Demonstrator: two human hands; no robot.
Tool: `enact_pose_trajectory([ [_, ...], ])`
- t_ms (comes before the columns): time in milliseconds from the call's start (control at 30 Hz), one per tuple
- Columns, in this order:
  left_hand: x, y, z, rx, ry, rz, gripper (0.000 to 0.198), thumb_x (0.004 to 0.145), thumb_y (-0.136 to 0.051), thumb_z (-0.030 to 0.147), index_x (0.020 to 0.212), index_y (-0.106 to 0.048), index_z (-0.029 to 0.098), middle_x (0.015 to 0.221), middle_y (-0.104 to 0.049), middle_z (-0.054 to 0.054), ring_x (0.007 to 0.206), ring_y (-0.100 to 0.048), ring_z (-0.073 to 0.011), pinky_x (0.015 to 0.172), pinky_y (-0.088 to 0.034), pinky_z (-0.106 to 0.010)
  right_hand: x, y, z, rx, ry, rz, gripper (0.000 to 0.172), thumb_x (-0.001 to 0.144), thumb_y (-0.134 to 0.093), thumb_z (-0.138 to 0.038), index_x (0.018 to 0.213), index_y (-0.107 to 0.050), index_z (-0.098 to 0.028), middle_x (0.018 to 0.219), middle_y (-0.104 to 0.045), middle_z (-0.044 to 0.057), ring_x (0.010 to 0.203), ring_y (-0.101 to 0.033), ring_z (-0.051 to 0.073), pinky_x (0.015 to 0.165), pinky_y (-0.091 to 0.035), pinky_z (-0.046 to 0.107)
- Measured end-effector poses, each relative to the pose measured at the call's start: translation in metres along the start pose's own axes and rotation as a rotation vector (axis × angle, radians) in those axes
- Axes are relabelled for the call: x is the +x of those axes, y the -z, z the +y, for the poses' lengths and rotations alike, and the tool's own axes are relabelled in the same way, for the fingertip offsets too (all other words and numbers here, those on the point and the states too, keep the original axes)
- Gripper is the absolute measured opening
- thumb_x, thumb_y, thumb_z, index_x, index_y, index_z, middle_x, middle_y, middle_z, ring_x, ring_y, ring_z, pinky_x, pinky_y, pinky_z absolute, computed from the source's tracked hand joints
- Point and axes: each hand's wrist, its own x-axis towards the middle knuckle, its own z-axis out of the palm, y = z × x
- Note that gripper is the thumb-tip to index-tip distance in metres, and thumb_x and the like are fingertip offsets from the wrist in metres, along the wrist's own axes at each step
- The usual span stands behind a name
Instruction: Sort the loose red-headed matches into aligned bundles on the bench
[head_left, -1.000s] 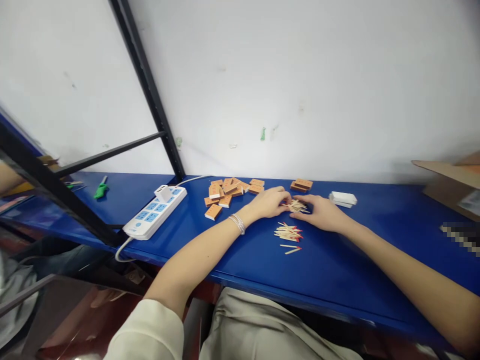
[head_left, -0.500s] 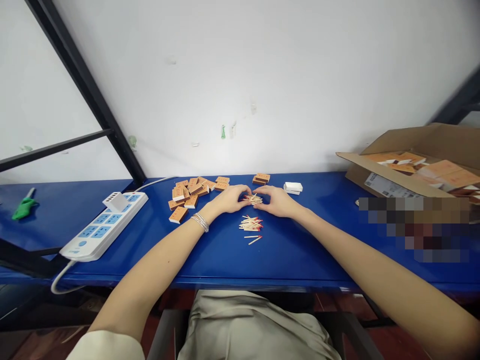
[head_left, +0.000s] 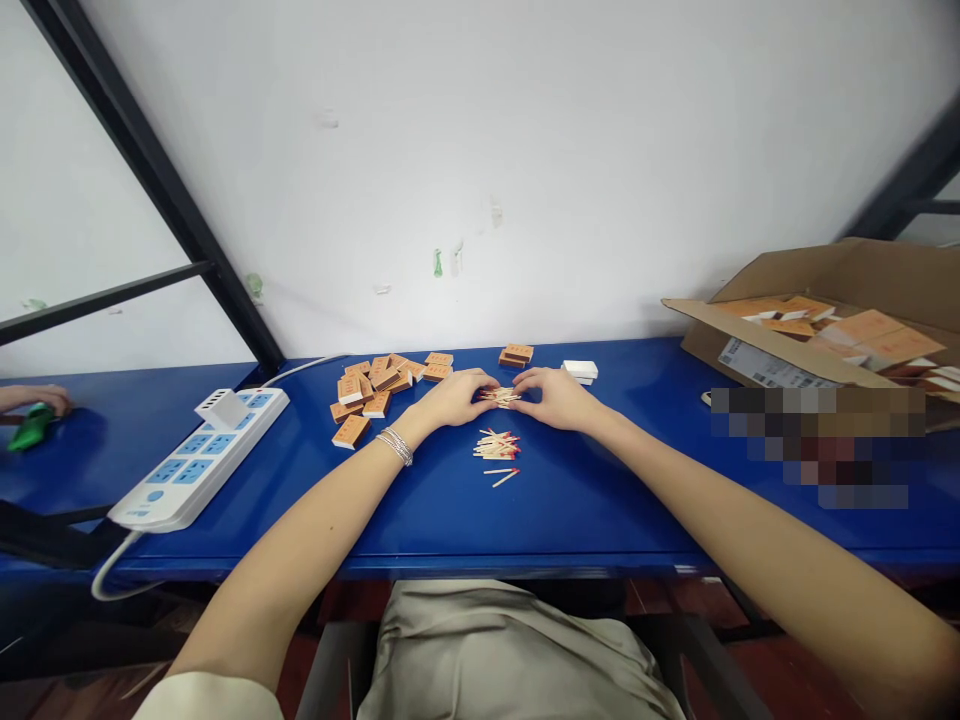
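Observation:
Between my two hands is a loose bundle of matches [head_left: 502, 397], with red heads showing at both sides. My left hand [head_left: 459, 397] closes its fingertips on the bundle's left end, and a silvery bracelet circles that wrist. From the other side, my right hand [head_left: 553, 398] pinches the right end with thumb and fingers. Just nearer to me lies a pile of matches [head_left: 496, 446], most heads pointing right. Two single matches [head_left: 502, 472] rest below that pile. Beyond my hands sit a pair of stacked matchboxes [head_left: 516, 355] and white matchbox trays [head_left: 580, 371].
Orange matchboxes [head_left: 377, 383] are heaped left of my left hand. A white power strip [head_left: 196, 462] lies farther left. At right stands an open cardboard box [head_left: 776, 362] of matchboxes, beside a pixelated patch. Another person's hand [head_left: 46, 397] touches a green object [head_left: 31, 428] at far left.
The bundle between my hands now lies flatter and more sideways, with both hands still around it. Another person's hand has appeared at the green object. The view has shifted slightly.

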Motion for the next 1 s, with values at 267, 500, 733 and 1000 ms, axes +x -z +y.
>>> enact_pose_trajectory([
  [267,0.001,0.002,0.002,0.013,0.025,-0.008,0.018,0.090,-0.061,0.025,0.099,-0.070,0.013,0.103,-0.066,-0.009,0.088,-0.064,-0.0180,0.084,-0.050,-0.032,-0.001,0.001,-0.002,-0.031,0.028,-0.014,0.019,0.083,-0.068,-0.036,0.088,-0.077,-0.020,0.108,-0.074,0.010,0.102,-0.069,0.026,0.093,-0.052,0.040],
  [500,0.001,0.007,0.004,0.013,0.075,0.007,0.014,0.090,-0.061,0.026,0.094,-0.070,0.015,0.096,-0.070,-0.007,0.083,-0.064,-0.0179,0.080,-0.049,-0.031,-0.001,0.005,-0.002,-0.023,0.049,-0.023,0.013,0.084,-0.065,-0.027,0.082,-0.077,-0.022,0.103,-0.075,0.007,0.095,-0.070,0.024,0.090,-0.052,0.038],
  [733,0.000,0.010,0.004,0.015,0.101,-0.008,0.021,0.092,-0.057,0.026,0.101,-0.072,0.014,0.094,-0.073,-0.008,0.081,-0.065,-0.0182,0.076,-0.049,-0.030,-0.003,0.007,-0.001,0.096,-0.064,-0.034,0.024,0.079,-0.071,-0.035,0.099,-0.074,-0.020,0.098,-0.076,0.006,0.088,-0.068,0.021,0.080,-0.052,0.033],
  [1000,0.001,0.011,0.004,0.065,0.078,0.000,0.023,0.092,-0.055,0.024,0.104,-0.073,0.016,0.096,-0.070,-0.007,0.081,-0.063,-0.0173,0.078,-0.048,-0.030,-0.004,-0.003,-0.004,0.197,-0.127,-0.092,0.022,0.075,-0.072,-0.030,0.091,-0.061,-0.019,0.076,-0.071,0.000,0.061,-0.062,0.013,0.059,-0.045,0.025],
])
